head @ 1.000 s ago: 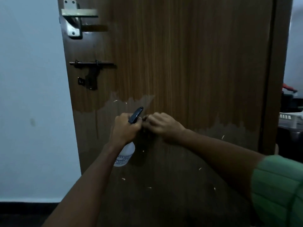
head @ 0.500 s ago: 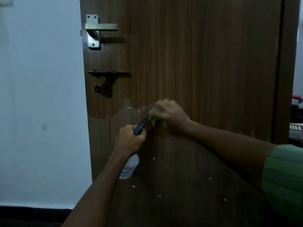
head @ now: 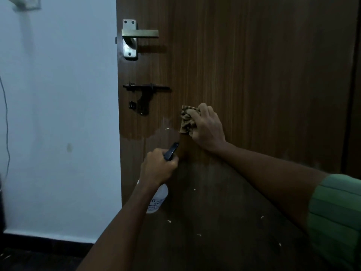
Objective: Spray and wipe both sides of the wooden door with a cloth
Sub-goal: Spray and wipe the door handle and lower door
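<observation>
Right hand (head: pixel 208 130) has carried gripped cloth (head: pixel 187 120) up toward latch (head: pixel 145 98); left hand (head: pixel 159 167) grips bottle (head: pixel 157 200).

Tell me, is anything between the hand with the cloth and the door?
Only the cloth itself. The right hand holds it bunched against the wooden door, with nothing else visibly between them. The black latch and metal handle sit off to the left, apart from the cloth. The left hand grips the spray bottle lower down.
</observation>
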`<move>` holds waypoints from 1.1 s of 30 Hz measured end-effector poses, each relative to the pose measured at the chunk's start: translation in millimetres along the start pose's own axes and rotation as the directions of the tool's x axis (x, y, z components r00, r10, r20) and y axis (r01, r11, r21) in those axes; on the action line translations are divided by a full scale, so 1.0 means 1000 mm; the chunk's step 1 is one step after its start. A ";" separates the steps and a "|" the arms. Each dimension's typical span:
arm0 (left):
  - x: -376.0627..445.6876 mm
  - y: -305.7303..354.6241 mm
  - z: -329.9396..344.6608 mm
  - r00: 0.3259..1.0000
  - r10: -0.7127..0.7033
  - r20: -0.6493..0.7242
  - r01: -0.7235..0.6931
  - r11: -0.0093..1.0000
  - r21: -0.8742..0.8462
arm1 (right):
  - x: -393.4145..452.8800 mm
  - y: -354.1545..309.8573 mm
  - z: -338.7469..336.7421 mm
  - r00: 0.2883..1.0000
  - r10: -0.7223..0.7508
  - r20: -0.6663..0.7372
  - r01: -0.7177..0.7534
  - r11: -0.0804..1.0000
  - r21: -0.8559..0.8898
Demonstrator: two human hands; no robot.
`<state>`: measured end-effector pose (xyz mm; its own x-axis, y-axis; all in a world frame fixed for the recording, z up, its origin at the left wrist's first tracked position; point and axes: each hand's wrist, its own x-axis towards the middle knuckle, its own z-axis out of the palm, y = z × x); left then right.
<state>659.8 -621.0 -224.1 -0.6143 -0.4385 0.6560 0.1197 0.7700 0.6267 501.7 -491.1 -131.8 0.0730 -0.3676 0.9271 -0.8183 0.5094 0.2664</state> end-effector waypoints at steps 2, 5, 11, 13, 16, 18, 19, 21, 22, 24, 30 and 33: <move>-0.003 -0.006 -0.005 0.995 -0.070 -0.065 0.074 0.995 0.071 | 0.009 -0.003 0.000 1.000 -0.012 0.002 0.012 1.000 0.019; -0.002 -0.013 -0.014 0.988 -0.090 -0.126 0.109 0.982 0.153 | 0.007 -0.014 0.007 0.990 0.136 -0.040 -0.133 0.989 0.066; 0.001 -0.022 -0.028 0.992 0.013 -0.122 -0.008 0.999 0.037 | -0.035 -0.044 0.034 0.866 -0.465 0.183 0.472 0.882 0.006; -0.002 -0.022 -0.030 0.988 0.038 -0.148 -0.036 0.999 0.013 | -0.038 -0.036 0.036 0.576 -0.746 0.335 0.800 0.598 -0.046; -0.004 -0.023 -0.032 0.981 0.040 -0.191 -0.040 0.999 0.003 | -0.008 -0.035 0.037 0.876 -0.458 0.153 0.478 0.867 -0.141; -0.007 -0.025 -0.035 0.975 0.054 -0.215 -0.049 0.998 0.030 | 0.015 -0.048 0.030 0.998 0.013 -0.059 -0.018 0.996 -0.088; -0.009 -0.026 -0.038 0.972 0.060 -0.227 -0.052 0.998 0.038 | 0.019 -0.058 0.028 0.987 0.137 -0.077 -0.143 0.987 -0.077; -0.012 -0.027 -0.044 0.965 0.057 -0.257 -0.051 0.998 0.029 | 0.008 -0.071 0.034 1.000 0.012 -0.020 -0.014 0.997 -0.078; -0.013 -0.028 -0.047 0.963 0.049 -0.266 -0.045 0.999 0.022 | -0.006 -0.073 0.041 0.968 -0.243 0.059 0.248 0.965 -0.090; -0.015 -0.026 -0.053 0.964 0.044 -0.263 -0.037 0.999 0.029 | -0.024 -0.066 0.043 0.639 -0.698 0.323 0.749 0.660 -0.053; -0.020 -0.019 -0.073 0.957 0.047 -0.287 -0.030 0.997 0.066 | 0.022 -0.078 0.034 0.999 0.023 -0.029 -0.025 0.998 -0.066; -0.023 -0.019 -0.078 0.957 0.029 -0.288 -0.004 0.996 0.087 | 0.009 -0.101 0.039 0.994 -0.085 0.064 0.089 0.993 -0.072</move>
<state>732.3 -661.7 -218.6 -0.3601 -0.5311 0.7670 0.0538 0.8090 0.5854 562.8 -575.7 -160.3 0.1054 -0.4587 0.8823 -0.7650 0.5295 0.3667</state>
